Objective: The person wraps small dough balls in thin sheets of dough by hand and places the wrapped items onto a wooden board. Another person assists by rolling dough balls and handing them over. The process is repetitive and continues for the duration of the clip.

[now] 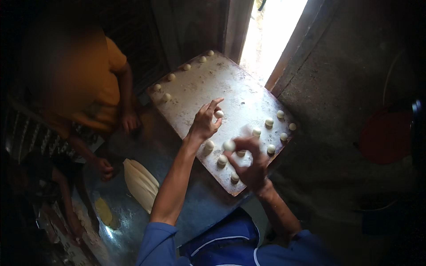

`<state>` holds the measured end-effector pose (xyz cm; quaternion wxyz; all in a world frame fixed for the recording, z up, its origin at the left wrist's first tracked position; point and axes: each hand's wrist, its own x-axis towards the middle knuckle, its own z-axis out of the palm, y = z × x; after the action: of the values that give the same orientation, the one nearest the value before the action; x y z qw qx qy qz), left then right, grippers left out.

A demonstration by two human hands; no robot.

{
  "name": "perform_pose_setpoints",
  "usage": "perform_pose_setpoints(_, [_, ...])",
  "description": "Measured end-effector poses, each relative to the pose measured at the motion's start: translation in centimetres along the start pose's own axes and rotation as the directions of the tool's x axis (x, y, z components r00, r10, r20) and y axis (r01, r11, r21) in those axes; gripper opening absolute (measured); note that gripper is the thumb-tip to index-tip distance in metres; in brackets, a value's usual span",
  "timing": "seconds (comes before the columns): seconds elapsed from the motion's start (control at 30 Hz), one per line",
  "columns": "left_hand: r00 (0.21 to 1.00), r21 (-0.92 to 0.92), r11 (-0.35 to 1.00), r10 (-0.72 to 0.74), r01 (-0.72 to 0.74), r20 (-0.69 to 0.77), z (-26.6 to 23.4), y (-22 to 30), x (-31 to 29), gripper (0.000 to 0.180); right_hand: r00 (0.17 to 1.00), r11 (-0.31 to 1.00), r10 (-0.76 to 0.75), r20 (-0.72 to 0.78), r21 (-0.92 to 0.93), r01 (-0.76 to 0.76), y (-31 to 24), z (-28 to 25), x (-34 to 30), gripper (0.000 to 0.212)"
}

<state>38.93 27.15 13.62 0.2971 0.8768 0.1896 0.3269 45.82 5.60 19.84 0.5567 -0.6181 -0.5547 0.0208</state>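
Left of the pale, smudged board stands a co-worker in an orange shirt; nearer, on the dark counter beneath the board's near-left side, lie a yellow disc and a pale folded slab, probably dough. A line of small cream balls follows the board's far-left edge. Over the board's middle, the left hand pinches one ball between thumb and fingers; over its near part, the blurred right hand appears to pinch another ball at its fingertips. The step looks like handling balls singly above the board; setting one down would call for a free spot and a gentle release. More balls cluster towards the board's right corner. Beyond the board, a bright doorway lights the dim room; well to its right hangs or stands a dull red round object.
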Motion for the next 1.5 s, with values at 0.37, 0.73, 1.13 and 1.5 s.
perform_pose_setpoints(0.37, [0.845,-0.108,0.913,-0.405,0.392,-0.349,-2.5,9.2,-18.1,0.041,0.992,0.940,0.104,-0.064,-0.318,-0.119,4.7,1.5,-4.2,0.094])
perform_pose_setpoints(0.73, [0.352,-0.143,0.567,-0.669,0.811,-0.654,-9.2,4.2,-40.4,0.032,0.649,0.846,0.338,0.682,0.081,-0.526,-5.1,11.1,-18.5,0.042])
perform_pose_setpoints(1.13, [0.117,-0.839,0.060,-0.993,0.540,0.005,-11.7,8.9,-43.0,0.043,0.464,0.919,0.298,0.834,-0.119,-0.377,-11.0,22.9,-20.6,0.035])
perform_pose_setpoints(1.5, [0.622,-0.970,0.089,-0.780,0.224,0.072,-8.3,5.3,-43.8,0.037,0.355,0.614,-0.279,0.892,0.450,-0.648,-14.2,18.4,-16.8,0.016])
